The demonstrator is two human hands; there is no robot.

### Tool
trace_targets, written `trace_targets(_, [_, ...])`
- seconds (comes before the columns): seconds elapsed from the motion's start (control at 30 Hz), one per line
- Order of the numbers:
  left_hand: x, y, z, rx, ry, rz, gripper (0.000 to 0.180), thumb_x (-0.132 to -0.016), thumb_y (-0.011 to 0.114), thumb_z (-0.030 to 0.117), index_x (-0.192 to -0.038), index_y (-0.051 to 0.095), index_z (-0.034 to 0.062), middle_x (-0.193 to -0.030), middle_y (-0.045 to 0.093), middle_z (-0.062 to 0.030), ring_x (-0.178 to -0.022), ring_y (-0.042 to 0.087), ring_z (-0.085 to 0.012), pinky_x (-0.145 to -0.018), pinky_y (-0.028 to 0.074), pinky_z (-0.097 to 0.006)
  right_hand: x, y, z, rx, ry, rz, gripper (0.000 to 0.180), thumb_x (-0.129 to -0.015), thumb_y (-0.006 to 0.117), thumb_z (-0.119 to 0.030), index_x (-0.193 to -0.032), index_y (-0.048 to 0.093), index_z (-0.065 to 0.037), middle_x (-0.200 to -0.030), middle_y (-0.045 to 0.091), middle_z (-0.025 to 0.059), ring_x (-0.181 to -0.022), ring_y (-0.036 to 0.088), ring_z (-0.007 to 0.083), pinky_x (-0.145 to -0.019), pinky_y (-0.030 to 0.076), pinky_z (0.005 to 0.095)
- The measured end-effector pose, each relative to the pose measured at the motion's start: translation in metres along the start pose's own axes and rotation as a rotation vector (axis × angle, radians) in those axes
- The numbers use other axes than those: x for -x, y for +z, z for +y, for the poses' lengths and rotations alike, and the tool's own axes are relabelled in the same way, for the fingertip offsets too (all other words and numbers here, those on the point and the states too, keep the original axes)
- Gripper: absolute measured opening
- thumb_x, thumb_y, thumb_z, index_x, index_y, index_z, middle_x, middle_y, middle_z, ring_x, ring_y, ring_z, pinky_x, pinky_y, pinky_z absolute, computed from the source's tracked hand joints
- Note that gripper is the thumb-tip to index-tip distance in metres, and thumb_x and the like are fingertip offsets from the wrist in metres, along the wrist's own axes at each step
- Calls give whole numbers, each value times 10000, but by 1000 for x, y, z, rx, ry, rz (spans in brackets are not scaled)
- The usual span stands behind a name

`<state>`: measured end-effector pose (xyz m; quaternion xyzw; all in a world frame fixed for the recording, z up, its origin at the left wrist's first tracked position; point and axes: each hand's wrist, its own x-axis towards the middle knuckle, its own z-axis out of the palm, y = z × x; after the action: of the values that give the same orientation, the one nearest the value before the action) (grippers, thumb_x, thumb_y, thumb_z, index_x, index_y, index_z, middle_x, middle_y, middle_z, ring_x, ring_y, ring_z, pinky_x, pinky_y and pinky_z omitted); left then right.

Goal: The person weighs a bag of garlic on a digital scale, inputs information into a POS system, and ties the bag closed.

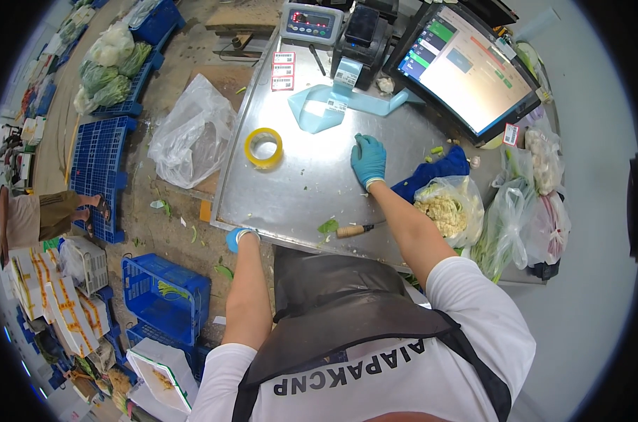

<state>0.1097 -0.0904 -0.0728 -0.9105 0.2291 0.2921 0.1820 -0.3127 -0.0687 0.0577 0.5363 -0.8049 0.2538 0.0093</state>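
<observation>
Flat right hand [369, 159], steel table [312, 183]

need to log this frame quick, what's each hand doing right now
left hand: gloved, gripping the steel table at its near edge, holding nothing else
right hand: gloved, open, flat on the table, holding nothing

The gloved right hand [369, 159] lies flat on the steel bench [312, 176], near a blue cloth [435, 172]. The gloved left hand [237, 238] grips the bench edge. A knife [354, 229] lies between them.
</observation>
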Motion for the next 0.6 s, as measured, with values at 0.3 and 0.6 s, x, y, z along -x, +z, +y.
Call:
trace_targets(0.3, [32, -23, 2, -477, 289, 5, 274, -909, 620, 228, -1157, 698, 143, -1161, 697, -14, -987, 692, -143, -776, 578, -308, 1, 0, 4, -8, 19, -10, 342, -844, 572, -203, -1156, 643, -82, -1121, 614, 136, -977, 564, 317, -881, 431, 431])
trace_targets(0.6, [40, -27, -2, -477, 247, 14, 282, -893, 629, 244, -1152, 710, 168, -1180, 689, 10, -995, 670, -96, -796, 560, -311, 0, -1, 0, -39, 30, 11, 322, -843, 586, -197, -1134, 663, -80, -1120, 627, 140, -992, 571, 325, -901, 436, 421])
